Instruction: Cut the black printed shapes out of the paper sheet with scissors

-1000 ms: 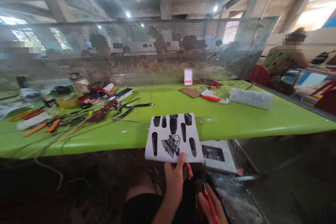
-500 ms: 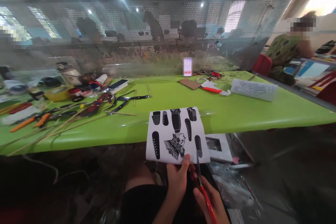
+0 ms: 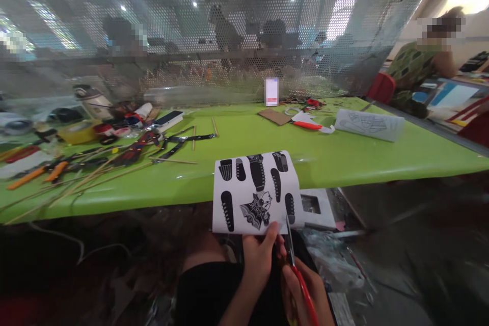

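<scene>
A white sheet of paper [image 3: 244, 188] printed with black shapes is held over my lap, in front of the table edge. My left hand [image 3: 260, 257] grips its lower edge, thumb on top. Red-handled scissors [image 3: 301, 288] are in my right hand [image 3: 309, 280], and their blades reach up into the sheet's lower edge beside a dark printed shape. My right fingers are wrapped round the handles. Part of the lower blade is hidden by the paper.
On the green table [image 3: 244, 135] lie pliers [image 3: 57, 173], thin sticks [image 3: 82, 181] and a phone [image 3: 169, 119] at left. A rolled drawing [image 3: 369, 125], a red-handled tool [image 3: 307, 125] and brown card [image 3: 274, 116] lie right. A mesh screen [image 3: 183, 61] stands behind; a person [image 3: 424, 58] sits at right.
The scissors have moved slightly up into the sheet, and a slit now shows at its lower edge. My left hand keeps its hold. The view has tipped a little downward.
</scene>
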